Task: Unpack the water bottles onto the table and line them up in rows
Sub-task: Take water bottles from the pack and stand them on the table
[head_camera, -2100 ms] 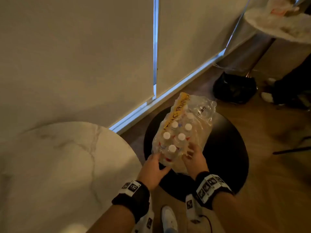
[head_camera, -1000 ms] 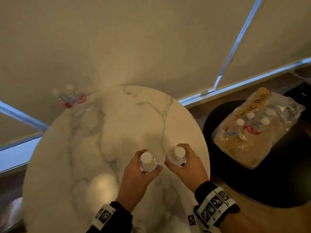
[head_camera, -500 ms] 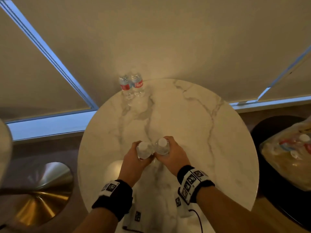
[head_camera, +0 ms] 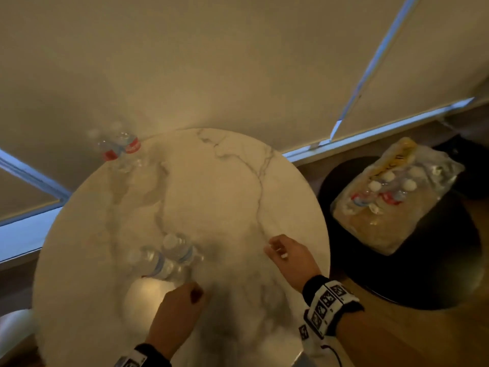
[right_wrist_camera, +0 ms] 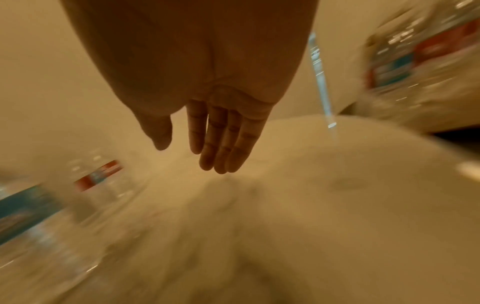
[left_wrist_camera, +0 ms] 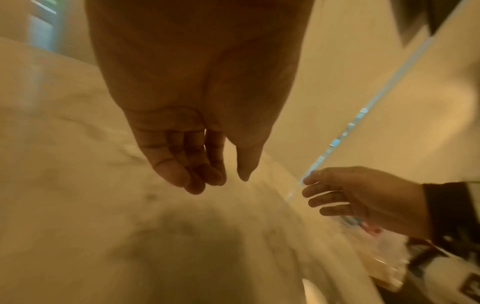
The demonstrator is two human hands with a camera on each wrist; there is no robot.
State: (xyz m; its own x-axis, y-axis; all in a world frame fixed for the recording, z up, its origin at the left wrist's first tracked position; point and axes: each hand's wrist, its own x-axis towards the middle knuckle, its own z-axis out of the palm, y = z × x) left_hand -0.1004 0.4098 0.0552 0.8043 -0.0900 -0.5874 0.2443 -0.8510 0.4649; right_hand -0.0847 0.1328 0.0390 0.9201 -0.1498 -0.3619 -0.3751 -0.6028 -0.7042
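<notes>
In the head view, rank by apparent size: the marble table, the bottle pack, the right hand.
1. marble table
2. bottle pack
3. right hand, though it sits nearer the camera, so its true size relative to the pack is unsure.

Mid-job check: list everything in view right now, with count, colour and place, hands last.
Table: one, white marble, round, centre.
Far bottles: two, clear with red labels, upright at the table's far left edge.
Near bottles: two, clear with blue labels, side by side near the left hand.
Pack: one, clear plastic wrap, white-capped bottles inside, on the stool.
Stool: one, black, round, right of the table.
Blinds: beige, behind the table.
Left hand: empty, over the table's near side.
Right hand: empty, over the table's right side.
</notes>
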